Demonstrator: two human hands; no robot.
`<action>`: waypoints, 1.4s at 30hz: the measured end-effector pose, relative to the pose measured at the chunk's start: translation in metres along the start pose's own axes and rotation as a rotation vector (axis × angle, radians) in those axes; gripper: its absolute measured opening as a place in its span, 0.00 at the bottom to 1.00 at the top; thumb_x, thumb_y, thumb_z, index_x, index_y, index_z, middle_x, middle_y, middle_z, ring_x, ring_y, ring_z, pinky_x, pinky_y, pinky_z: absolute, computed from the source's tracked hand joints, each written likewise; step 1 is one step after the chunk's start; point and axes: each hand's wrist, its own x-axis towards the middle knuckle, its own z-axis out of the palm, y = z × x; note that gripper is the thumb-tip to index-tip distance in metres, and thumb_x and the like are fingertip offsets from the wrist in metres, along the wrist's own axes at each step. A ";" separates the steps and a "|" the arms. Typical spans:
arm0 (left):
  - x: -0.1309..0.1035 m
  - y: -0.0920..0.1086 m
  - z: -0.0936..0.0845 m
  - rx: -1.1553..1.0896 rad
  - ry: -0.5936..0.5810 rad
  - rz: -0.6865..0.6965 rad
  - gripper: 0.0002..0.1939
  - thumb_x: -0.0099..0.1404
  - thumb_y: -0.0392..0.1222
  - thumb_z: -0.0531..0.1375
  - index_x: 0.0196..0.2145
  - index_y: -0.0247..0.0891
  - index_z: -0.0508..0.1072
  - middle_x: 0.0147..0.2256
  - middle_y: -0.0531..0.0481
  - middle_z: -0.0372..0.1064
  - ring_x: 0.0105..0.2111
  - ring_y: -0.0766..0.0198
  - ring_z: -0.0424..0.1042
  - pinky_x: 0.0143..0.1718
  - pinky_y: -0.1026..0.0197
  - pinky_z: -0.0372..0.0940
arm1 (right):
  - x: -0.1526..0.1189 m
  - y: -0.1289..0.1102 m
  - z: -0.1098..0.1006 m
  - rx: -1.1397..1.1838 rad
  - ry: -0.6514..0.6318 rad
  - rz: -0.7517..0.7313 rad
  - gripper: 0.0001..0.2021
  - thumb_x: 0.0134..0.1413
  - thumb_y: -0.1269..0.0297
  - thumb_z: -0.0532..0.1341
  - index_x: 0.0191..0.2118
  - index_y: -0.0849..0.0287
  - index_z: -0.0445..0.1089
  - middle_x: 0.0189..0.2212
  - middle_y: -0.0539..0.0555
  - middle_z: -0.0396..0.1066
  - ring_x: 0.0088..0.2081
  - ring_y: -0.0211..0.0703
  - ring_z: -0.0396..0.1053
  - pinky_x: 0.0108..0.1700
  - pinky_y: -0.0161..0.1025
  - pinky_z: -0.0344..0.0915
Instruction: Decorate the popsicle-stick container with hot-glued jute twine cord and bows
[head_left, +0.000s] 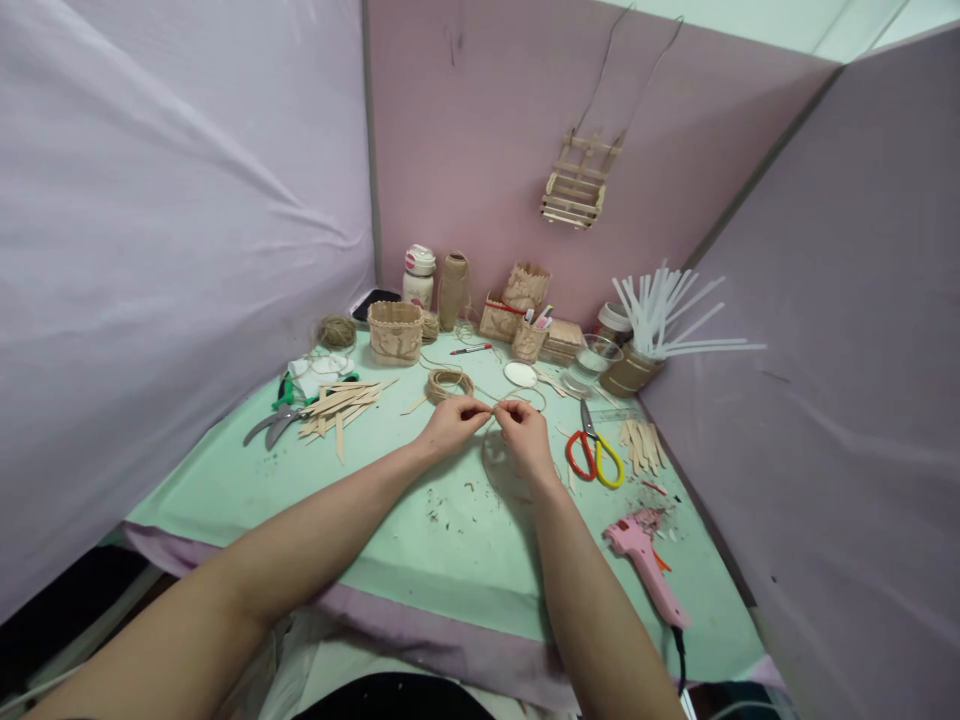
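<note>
Grey pruning shears [279,425] are lying beside flat wooden sticks [341,408] on the left, nearer than a small tan basket [395,334]. Farther right, a coil of twine [450,384] is resting just beyond the left hand [454,426]. Both hands are pinching, fingertips nearly meeting, and a thin twine strand [492,411] is passing between left and right hand [523,432]. Red-and-yellow-handled scissors [592,448] are lying rightward, then a pink glue gun [646,566].
</note>
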 end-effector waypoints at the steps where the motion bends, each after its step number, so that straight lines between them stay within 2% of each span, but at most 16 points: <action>1: 0.000 0.000 0.000 0.000 0.004 -0.008 0.10 0.59 0.40 0.59 0.31 0.34 0.79 0.30 0.47 0.75 0.31 0.62 0.70 0.33 0.62 0.61 | 0.000 0.000 0.000 -0.008 -0.001 -0.007 0.10 0.44 0.59 0.61 0.30 0.60 0.71 0.28 0.53 0.73 0.30 0.41 0.67 0.35 0.38 0.63; 6: -0.001 0.000 0.002 -0.014 0.054 -0.024 0.09 0.58 0.40 0.59 0.30 0.34 0.77 0.29 0.48 0.75 0.29 0.63 0.69 0.32 0.63 0.61 | -0.001 -0.001 0.000 -0.069 -0.004 -0.049 0.09 0.44 0.59 0.61 0.29 0.59 0.71 0.29 0.53 0.74 0.33 0.43 0.68 0.40 0.40 0.63; 14: -0.005 0.000 0.005 0.013 0.151 -0.028 0.07 0.56 0.39 0.59 0.29 0.35 0.76 0.28 0.50 0.73 0.29 0.64 0.68 0.32 0.63 0.62 | -0.003 -0.001 0.002 -0.142 -0.024 -0.086 0.09 0.47 0.59 0.60 0.29 0.58 0.71 0.28 0.54 0.73 0.35 0.46 0.68 0.40 0.41 0.62; 18: -0.004 0.000 0.005 -0.042 0.150 -0.049 0.07 0.55 0.39 0.59 0.28 0.35 0.76 0.27 0.50 0.73 0.30 0.63 0.68 0.34 0.62 0.63 | -0.002 0.001 0.000 -0.139 -0.054 -0.083 0.08 0.48 0.59 0.60 0.28 0.58 0.71 0.27 0.52 0.72 0.33 0.45 0.67 0.39 0.40 0.61; 23: -0.001 0.004 0.002 -0.159 0.127 -0.146 0.08 0.53 0.43 0.61 0.26 0.34 0.76 0.27 0.49 0.73 0.30 0.62 0.69 0.34 0.61 0.64 | 0.001 0.006 0.000 -0.104 -0.098 -0.061 0.11 0.51 0.58 0.57 0.29 0.59 0.72 0.25 0.51 0.72 0.29 0.42 0.66 0.35 0.38 0.61; 33: 0.001 0.002 0.002 -0.171 0.126 -0.118 0.09 0.52 0.43 0.61 0.25 0.34 0.75 0.26 0.49 0.72 0.29 0.63 0.68 0.33 0.61 0.62 | -0.003 -0.001 0.001 -0.107 -0.013 -0.054 0.10 0.48 0.59 0.60 0.29 0.59 0.73 0.28 0.53 0.74 0.33 0.44 0.68 0.40 0.40 0.61; 39: 0.002 -0.001 0.004 -0.307 0.102 -0.179 0.08 0.51 0.43 0.63 0.26 0.34 0.75 0.26 0.51 0.72 0.28 0.65 0.67 0.32 0.62 0.63 | -0.001 0.004 0.001 -0.020 -0.072 0.031 0.12 0.48 0.57 0.59 0.30 0.60 0.74 0.23 0.51 0.72 0.25 0.40 0.65 0.30 0.37 0.62; 42: 0.003 -0.004 0.004 -0.427 0.038 -0.245 0.10 0.50 0.45 0.64 0.27 0.35 0.76 0.25 0.52 0.70 0.25 0.68 0.64 0.29 0.64 0.60 | -0.001 0.002 0.000 0.020 -0.104 0.074 0.14 0.47 0.55 0.60 0.29 0.62 0.75 0.19 0.49 0.68 0.20 0.36 0.59 0.24 0.34 0.58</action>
